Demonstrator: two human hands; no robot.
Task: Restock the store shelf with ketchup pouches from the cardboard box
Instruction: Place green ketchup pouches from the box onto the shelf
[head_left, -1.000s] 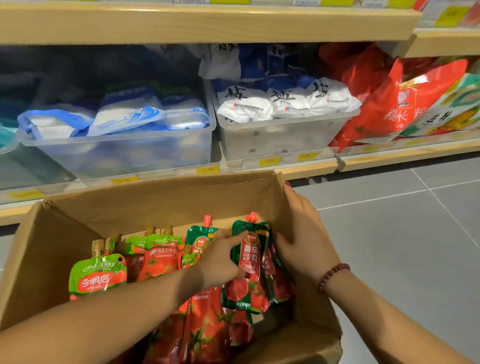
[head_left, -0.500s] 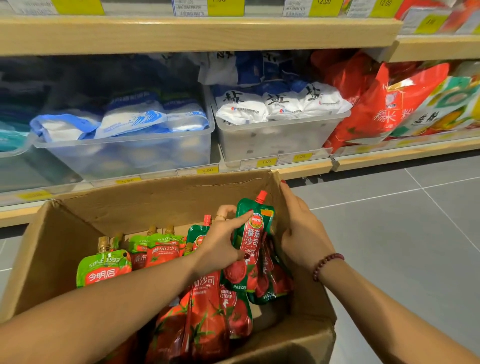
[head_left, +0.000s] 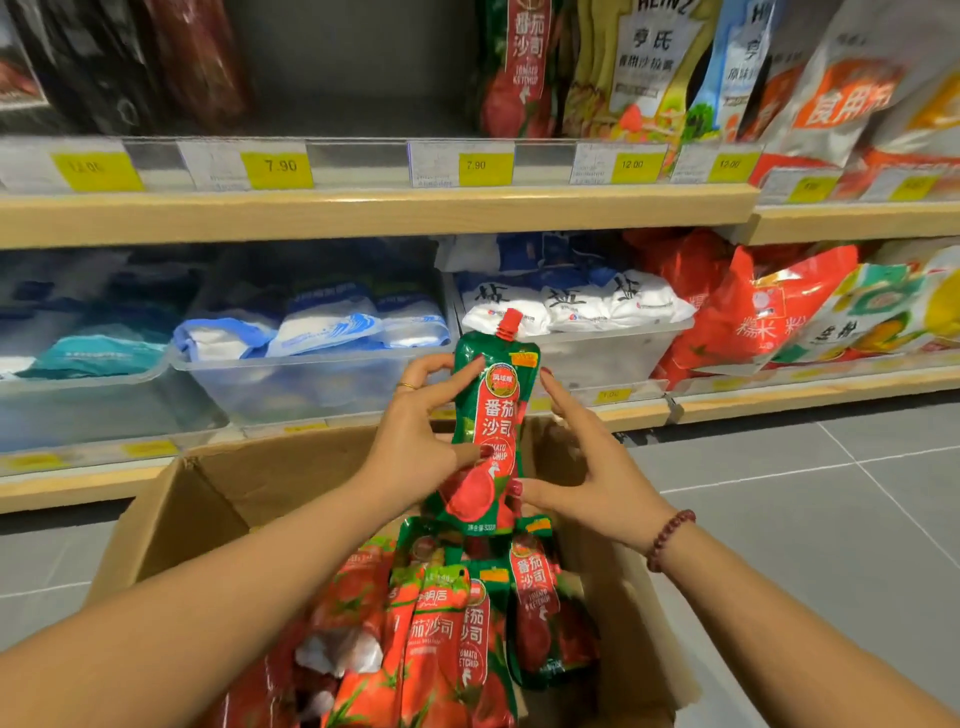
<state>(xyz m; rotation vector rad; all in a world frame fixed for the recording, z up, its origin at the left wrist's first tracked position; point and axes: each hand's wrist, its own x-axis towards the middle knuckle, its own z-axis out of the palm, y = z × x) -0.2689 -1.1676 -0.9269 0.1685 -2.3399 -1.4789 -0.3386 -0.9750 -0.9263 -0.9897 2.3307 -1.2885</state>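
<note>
**Left hand**: clamped on the left edge of the held item, fingers curled behind it and thumb across the printed front. A thin gold ring sits on one finger.

**Right hand**: thumb pinches the lower front, and the fingers run up the right edge and behind. A dark red bead bracelet is at the wrist. The two-sided hold is judged to be steadying, since a soft pack would likely fold over if held from one side.

**Held item:** glossy green-and-red flexible-film ketchup pouch, flat in the upper body and swelling toward the base, with its ribbed red screw cap uppermost. It is upright between both hands and lifted clear of the box. The label faces the person, probably so it can be shelved face-out.

**Below the hands:** brown matte corrugated cardboard box, flaps open. Inside, remaining pouches lie loosely overlapped. Much stock is left, so the task is judged far from done.

**Beyond the hands, at their level:** clear rigid plastic bins holding soft white and blue bags.

**Above the hands:** pale wooden upper shelf with yellow price tags along its front.
- One matching shelved pouch stands there.
- A stretch of grey back panel shows to its left, which is the likely destination.

**Right of the hands:** grey tiled floor.
</note>
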